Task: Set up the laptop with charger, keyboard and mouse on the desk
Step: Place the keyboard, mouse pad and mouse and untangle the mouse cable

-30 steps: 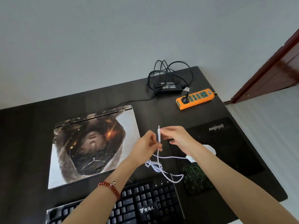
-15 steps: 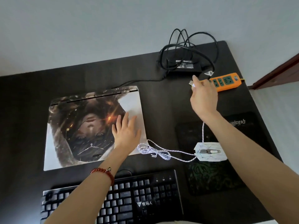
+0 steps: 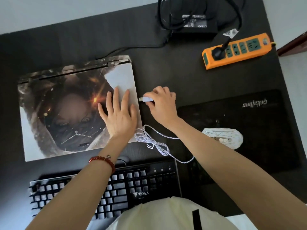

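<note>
On the desk point(image 3: 166, 77), left hand point(image 3: 118, 117) lies flat and open on the closed laptop point(image 3: 66, 105); right hand point(image 3: 163, 105) pinches the mouse plug point(image 3: 146, 99), just beside the laptop's right edge.

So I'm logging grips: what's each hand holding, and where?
Right hand pinches the mouse's USB plug by its body. Left hand lies flat on the laptop, holding nothing.

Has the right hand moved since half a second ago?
Yes. The right hand, holding the USB plug, left the orange power strip and came down beside the laptop right edge.
</note>
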Available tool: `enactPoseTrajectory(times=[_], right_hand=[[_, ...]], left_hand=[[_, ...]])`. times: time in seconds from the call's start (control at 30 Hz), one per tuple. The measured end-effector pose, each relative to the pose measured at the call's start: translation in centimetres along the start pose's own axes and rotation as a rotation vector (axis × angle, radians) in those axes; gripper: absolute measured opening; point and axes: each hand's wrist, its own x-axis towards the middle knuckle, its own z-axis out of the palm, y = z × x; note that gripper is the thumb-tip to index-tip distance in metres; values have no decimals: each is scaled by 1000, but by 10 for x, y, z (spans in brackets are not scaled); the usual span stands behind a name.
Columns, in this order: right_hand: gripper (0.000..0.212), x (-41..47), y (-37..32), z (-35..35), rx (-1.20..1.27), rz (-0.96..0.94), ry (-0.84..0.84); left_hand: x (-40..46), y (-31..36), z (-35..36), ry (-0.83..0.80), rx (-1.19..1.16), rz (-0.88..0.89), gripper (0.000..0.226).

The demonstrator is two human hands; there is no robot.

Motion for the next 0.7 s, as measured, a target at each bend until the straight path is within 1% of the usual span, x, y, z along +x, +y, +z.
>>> enactPoseTrajectory(times=[0.1,0.23,0.4,0.57,0.7], right_hand=[[22,2,-1,1,15,18,3],[22,-1,3,-2,39,-34,-31],[24,4,1,-4,14,-43,-51],[24,11,4,-8,-38,-152,-151],[22,18,1,-7,-11,-173,-181]], left_hand=[[0,-1,3,41,19,-1,48],[0,-2,5,85,25,12,47],[1,-2,6,89,19,12,46],[0,1,3,91,24,7,46],[-1,3,2,84,17,-6,45]])
